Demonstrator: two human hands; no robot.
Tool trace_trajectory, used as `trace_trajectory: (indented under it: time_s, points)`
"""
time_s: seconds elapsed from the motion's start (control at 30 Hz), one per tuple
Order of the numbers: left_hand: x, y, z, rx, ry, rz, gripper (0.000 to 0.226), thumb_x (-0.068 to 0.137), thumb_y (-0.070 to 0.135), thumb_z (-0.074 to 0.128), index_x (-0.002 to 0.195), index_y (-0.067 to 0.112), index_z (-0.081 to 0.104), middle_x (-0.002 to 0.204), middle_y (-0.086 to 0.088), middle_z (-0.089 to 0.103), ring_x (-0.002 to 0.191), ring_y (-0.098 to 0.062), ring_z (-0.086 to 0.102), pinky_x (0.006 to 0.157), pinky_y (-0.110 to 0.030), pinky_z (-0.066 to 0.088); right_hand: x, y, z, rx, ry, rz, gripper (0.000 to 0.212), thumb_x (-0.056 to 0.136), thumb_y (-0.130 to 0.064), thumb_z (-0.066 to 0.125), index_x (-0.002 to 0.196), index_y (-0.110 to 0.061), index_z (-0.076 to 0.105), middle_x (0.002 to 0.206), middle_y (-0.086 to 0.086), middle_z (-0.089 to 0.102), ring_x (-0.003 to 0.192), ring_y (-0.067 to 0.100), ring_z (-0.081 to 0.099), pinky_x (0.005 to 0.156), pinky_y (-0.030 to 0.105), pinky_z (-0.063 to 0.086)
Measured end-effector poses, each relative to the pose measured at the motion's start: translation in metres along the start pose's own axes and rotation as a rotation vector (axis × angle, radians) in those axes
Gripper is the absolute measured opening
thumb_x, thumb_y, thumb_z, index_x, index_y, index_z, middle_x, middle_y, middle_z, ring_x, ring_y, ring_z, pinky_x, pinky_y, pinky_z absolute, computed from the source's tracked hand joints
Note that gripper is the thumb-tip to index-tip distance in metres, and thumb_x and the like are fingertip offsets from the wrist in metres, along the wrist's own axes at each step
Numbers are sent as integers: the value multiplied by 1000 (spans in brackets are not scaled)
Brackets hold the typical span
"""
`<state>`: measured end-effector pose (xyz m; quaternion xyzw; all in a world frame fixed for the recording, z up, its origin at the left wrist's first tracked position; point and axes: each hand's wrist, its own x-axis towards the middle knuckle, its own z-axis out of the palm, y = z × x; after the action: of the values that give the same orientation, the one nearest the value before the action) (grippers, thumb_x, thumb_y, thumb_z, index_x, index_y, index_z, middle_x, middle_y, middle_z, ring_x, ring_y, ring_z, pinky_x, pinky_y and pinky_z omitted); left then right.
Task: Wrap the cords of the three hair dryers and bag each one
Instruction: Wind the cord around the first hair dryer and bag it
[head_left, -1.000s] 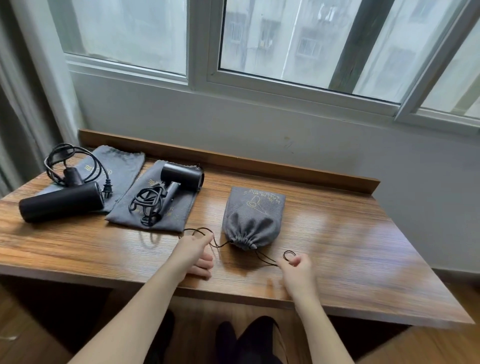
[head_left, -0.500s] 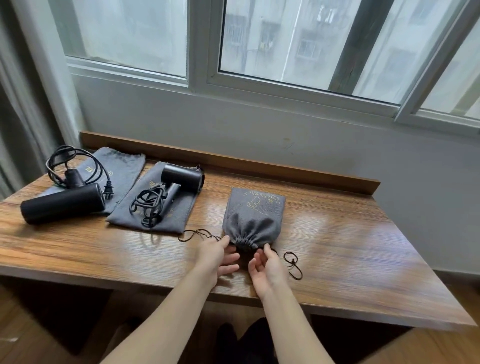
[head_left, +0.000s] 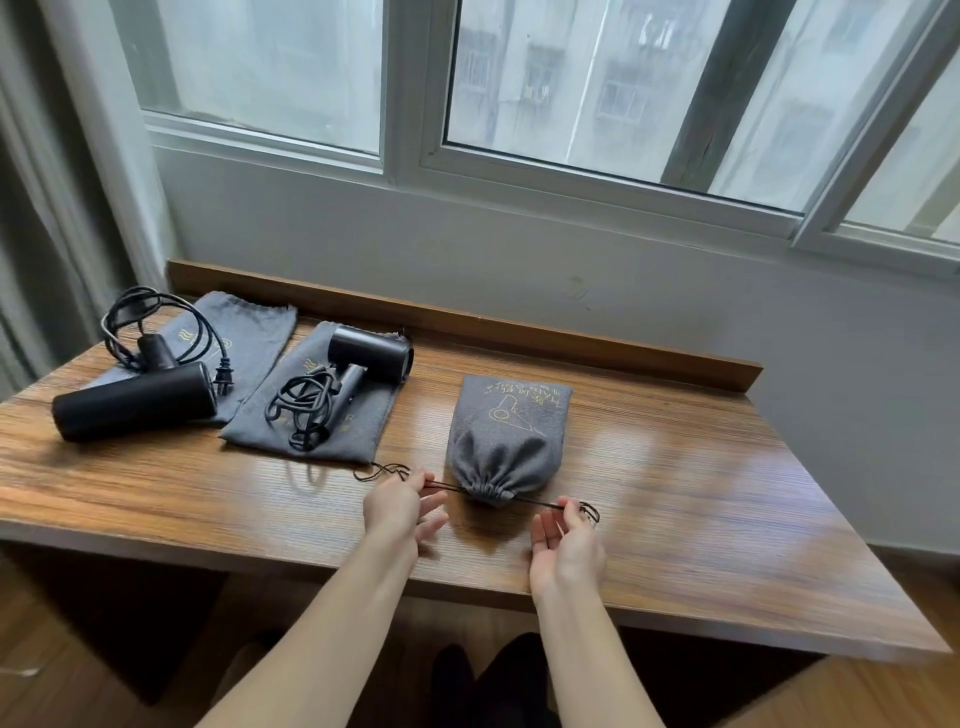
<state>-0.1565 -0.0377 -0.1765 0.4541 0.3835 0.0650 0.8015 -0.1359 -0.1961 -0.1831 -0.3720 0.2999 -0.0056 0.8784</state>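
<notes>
Two cord ends run out sideways from the puckered mouth of the filled grey pouch (head_left: 506, 441), one in each hand, which fits drawing the drawstring (head_left: 540, 502) tight to close the first dryer inside. The left hand (head_left: 400, 506) pinches its cord just left of the pouch mouth, thumb and forefinger closed on it in a narrow grip, the other fingers loose. The right hand (head_left: 566, 540), palm turned up just right of the mouth, pinches the other end the same way. Both forearms reach in over the counter (head_left: 701, 519) edge. Left of the pouch, the second dryer (head_left: 371, 356) lies on a flat pouch (head_left: 311, 415) with its cord bundled; farther left, the third dryer (head_left: 135, 402) rests partly on another flat pouch (head_left: 249, 332), its cord loose.
</notes>
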Motion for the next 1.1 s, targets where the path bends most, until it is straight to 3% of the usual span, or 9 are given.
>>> trace_trajectory:
  time_s: [0.13,0.23,0.33,0.5,0.6,0.67,0.9,1.0,1.1]
  points:
    - [-13,5,-2,46,-203,112,20,105,19,46,97,7,60,95,-11,72,71,-17,68,48,-30,57,-5,-13,3,97,-106,-110,24,106,-14,43,87,-9,56,91,12,67,86,22,65,86,34,51]
    - [-25,23,-6,148,-400,201,18,106,18,43,96,10,56,87,-7,72,66,-16,66,48,-30,55,-1,-26,11,80,-200,-163,19,106,-15,41,96,-9,56,69,7,64,72,20,63,79,33,51]
    - [-40,43,-1,409,-583,359,18,104,15,45,93,11,58,80,-6,68,68,-18,65,53,-34,53,8,-29,19,-269,-296,-314,13,105,-11,42,105,-9,55,55,2,57,60,15,56,73,32,47]
    - [-69,79,26,887,-850,638,19,101,10,50,92,18,65,80,1,72,68,-15,67,50,-31,53,-4,-37,33,-1018,-517,-581,16,101,-13,53,86,-16,58,67,1,68,63,12,63,64,32,49]
    - [-77,92,50,1010,-870,733,17,100,10,52,95,10,68,83,-3,73,63,-19,69,50,-31,53,-10,-38,36,-1205,-682,-570,23,94,-18,60,72,-16,67,68,2,70,70,18,65,77,47,53]
    - [-77,98,64,1022,-875,744,17,100,9,52,95,4,67,83,1,72,60,-10,65,50,-28,52,-16,-35,36,-1292,-759,-532,16,88,-21,64,75,-19,72,73,4,72,77,19,64,84,51,52]
    - [-56,99,91,852,-865,582,16,99,10,55,108,8,68,105,-6,71,81,-14,66,65,-31,61,-37,-37,23,-1232,-796,-444,15,86,-25,72,73,-18,76,79,-3,75,76,9,64,78,31,50]
    - [-42,93,84,1062,-970,507,53,90,8,67,137,27,51,131,0,55,106,-15,64,76,-31,60,-36,-37,20,-1069,-805,-413,26,93,-12,65,68,-9,72,69,3,72,63,9,56,67,25,46]
    - [-29,81,72,1167,-810,660,55,82,15,76,130,32,54,130,3,54,108,-10,59,87,-31,56,-32,-38,15,-973,-794,-384,28,97,-9,59,72,-6,70,67,2,70,61,9,54,64,22,44]
